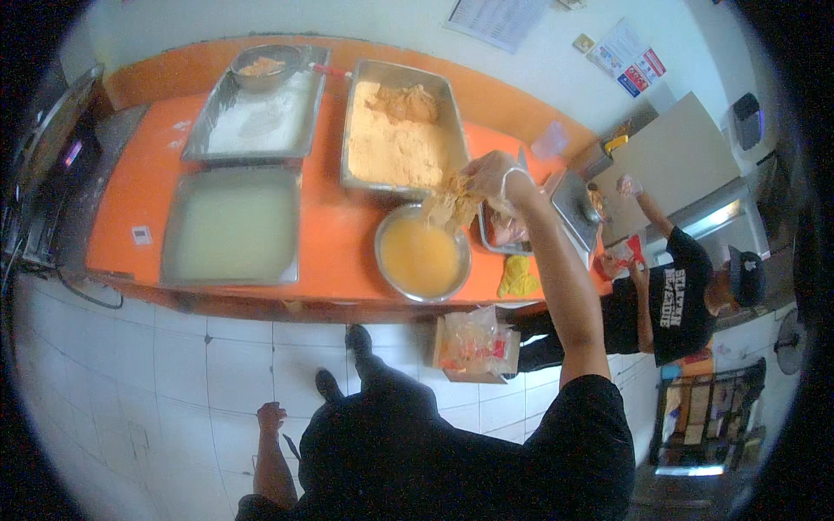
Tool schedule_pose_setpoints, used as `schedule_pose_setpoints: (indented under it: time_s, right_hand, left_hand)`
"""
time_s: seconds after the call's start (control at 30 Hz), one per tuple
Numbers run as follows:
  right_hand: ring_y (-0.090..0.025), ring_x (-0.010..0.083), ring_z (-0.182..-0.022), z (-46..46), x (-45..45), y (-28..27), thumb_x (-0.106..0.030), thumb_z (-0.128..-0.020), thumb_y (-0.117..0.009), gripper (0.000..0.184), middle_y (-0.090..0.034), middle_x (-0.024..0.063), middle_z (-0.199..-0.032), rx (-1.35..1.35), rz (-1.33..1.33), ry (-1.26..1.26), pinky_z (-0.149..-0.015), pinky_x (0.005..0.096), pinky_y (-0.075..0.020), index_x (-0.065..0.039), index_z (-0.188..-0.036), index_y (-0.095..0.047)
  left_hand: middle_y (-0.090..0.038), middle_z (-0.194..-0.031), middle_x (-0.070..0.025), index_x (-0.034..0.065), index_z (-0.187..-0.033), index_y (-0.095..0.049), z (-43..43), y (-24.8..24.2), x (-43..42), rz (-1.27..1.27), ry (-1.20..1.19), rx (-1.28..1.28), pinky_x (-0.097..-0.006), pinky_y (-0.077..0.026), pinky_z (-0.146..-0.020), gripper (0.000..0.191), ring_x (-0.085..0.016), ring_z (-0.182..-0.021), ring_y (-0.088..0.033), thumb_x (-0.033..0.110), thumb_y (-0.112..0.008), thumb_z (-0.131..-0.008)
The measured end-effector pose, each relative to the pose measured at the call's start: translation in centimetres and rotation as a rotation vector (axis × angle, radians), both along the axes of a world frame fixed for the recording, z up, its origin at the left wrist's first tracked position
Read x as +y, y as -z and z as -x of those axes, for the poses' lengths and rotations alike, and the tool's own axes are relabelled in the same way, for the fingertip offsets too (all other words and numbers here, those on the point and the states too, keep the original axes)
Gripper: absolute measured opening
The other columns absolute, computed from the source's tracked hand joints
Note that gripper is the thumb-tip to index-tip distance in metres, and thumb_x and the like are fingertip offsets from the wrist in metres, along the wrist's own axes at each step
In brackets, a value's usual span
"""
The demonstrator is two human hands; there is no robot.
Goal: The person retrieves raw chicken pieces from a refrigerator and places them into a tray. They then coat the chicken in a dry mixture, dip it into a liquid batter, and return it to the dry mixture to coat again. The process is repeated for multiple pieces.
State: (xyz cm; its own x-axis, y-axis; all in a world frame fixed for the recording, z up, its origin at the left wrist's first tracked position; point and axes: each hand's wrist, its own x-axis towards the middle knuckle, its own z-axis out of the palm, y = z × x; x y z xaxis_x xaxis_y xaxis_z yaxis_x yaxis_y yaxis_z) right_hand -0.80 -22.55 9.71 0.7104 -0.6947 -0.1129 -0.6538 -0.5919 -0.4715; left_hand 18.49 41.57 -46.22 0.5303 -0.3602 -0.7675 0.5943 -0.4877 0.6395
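Observation:
My right hand (498, 179), apparently in a clear plastic glove, grips a blurred clump of flour-coated food (449, 203). The clump hangs over the far right rim of a round metal bowl (386, 277) holding an orange-yellow liquid (419, 254). Just behind the bowl is a deep metal pan (461, 117) of pale orange breading flour (391, 146), with a darker mound at its back. A metal tray of raw-looking meat (507, 229) is partly hidden by my right forearm. My left hand (270, 415) hangs low over the tiled floor, fingers curled, nothing visible in it.
On the orange counter (332, 260) stand a tray of cloudy liquid (234, 225), a tray of white flour (260, 124) bearing a small bowl (267, 65), and a yellow cloth (518, 277). An open carton (479, 345) sits below. At right, a co-worker (684, 293) holds a red-and-white packet (629, 253).

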Motion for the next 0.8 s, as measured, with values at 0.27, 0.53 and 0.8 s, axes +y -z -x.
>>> schedule_pose_setpoints:
  time_s: [0.27,0.53,0.8]
  right_hand:
    - [-0.072,0.0251,-0.082,1.0,2.5,13.1,-0.021,-0.079,-0.076,0.022,-0.076,0.016,-0.09,0.05,0.024,0.116,-0.073,0.0368,-0.0563,-0.005,-0.094,-0.079]
    - [-0.072,0.035,-0.084,1.7,0.3,25.0,-0.033,-0.08,-0.074,0.025,-0.075,0.0171,-0.094,0.083,0.187,0.159,-0.077,0.0432,-0.0562,-0.011,-0.089,-0.08]
    - [-0.07,0.0345,-0.083,3.9,-4.5,31.7,-0.035,-0.076,-0.074,0.027,-0.074,0.0182,-0.09,0.353,0.456,0.061,-0.074,0.0436,-0.0558,-0.008,-0.08,-0.077]
  left_hand:
    - [-0.072,-0.086,-0.0083,0.0134,-0.112,-0.063,0.4,-0.1,3.6,0.098,-0.084,0.182,-0.0411,-0.047,-0.063,0.027,-0.02,-0.071,-0.068,0.03,-0.066,-0.091]
    - [-0.07,-0.082,-0.0079,0.012,-0.109,-0.064,2.4,-2.6,4.2,-0.119,-0.076,0.158,-0.0378,-0.044,-0.061,0.024,-0.02,-0.066,-0.066,0.028,-0.063,-0.091]
    - [-0.071,-0.08,-0.0088,0.0108,-0.106,-0.065,4.7,-0.7,3.6,-0.015,-0.049,0.117,-0.0345,-0.041,-0.055,0.022,-0.02,-0.063,-0.066,0.028,-0.06,-0.093]
